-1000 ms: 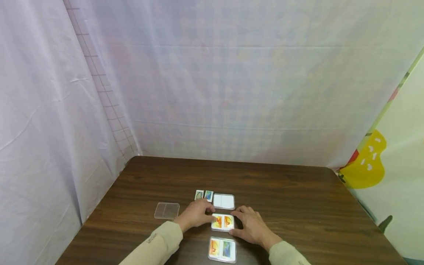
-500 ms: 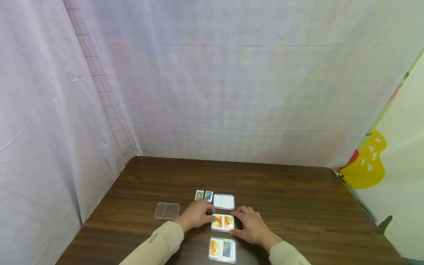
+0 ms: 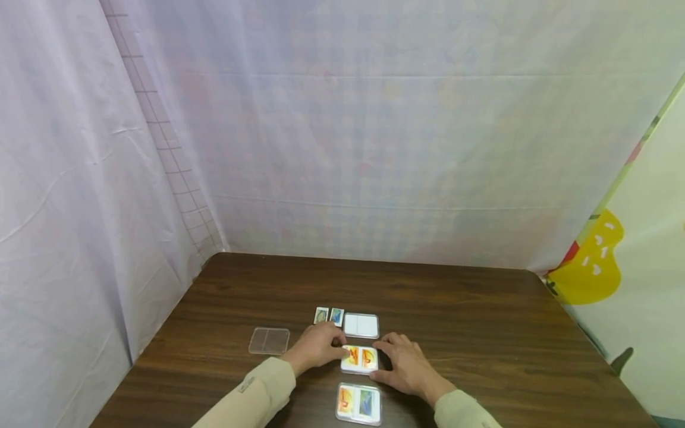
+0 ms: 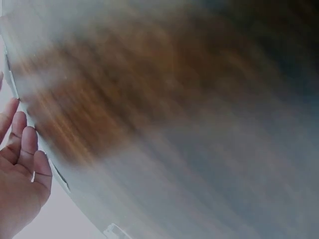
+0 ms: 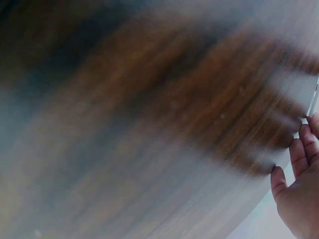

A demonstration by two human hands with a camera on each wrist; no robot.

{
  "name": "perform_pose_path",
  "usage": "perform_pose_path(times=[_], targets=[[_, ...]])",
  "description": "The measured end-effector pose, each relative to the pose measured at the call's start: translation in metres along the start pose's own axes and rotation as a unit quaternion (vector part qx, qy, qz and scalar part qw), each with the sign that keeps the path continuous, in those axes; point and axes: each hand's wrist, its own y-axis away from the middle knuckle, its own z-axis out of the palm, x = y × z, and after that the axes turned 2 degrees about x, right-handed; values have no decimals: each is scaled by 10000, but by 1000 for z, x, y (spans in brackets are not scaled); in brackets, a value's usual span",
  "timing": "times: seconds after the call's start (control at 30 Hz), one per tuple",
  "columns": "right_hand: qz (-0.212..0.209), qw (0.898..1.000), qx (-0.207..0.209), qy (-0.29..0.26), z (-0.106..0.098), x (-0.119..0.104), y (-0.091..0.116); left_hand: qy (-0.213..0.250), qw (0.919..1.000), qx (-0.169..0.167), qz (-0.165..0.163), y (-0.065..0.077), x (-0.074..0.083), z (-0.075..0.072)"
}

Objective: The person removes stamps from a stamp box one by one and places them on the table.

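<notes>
The middle case lies flat on the tabletop, between the left hand and the right hand. The left grip holds its left side, thumb at the edge; the right grip holds its right side, thumb and forefinger by the two corners. I suppose it is held from both sides so that it sits straight and closes evenly. Inside it I see two orange pictures, side by side. Nearer to the person than the middle case is the near case, with one orange and one blue-green picture. Beyond the middle case, the far case shows only white. Beyond it and leftward lie two small cards; to its left, past the hand, a clear lid, perhaps put aside to leave the far case reachable.
</notes>
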Motion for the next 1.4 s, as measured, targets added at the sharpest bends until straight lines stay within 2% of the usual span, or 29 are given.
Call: perform_pose_path(times=[0.83,1.13,1.4], targets=[[28,10000,-27,41,-1,-2,0,-167,9998,74,23,-2,-1,1],[52,10000,-64,15,-1,-1,0,102,9996,252,73,-4,-1,3],[26,10000,-55,33,-2,-2,0,660,9974,254,112,-4,-1,3]])
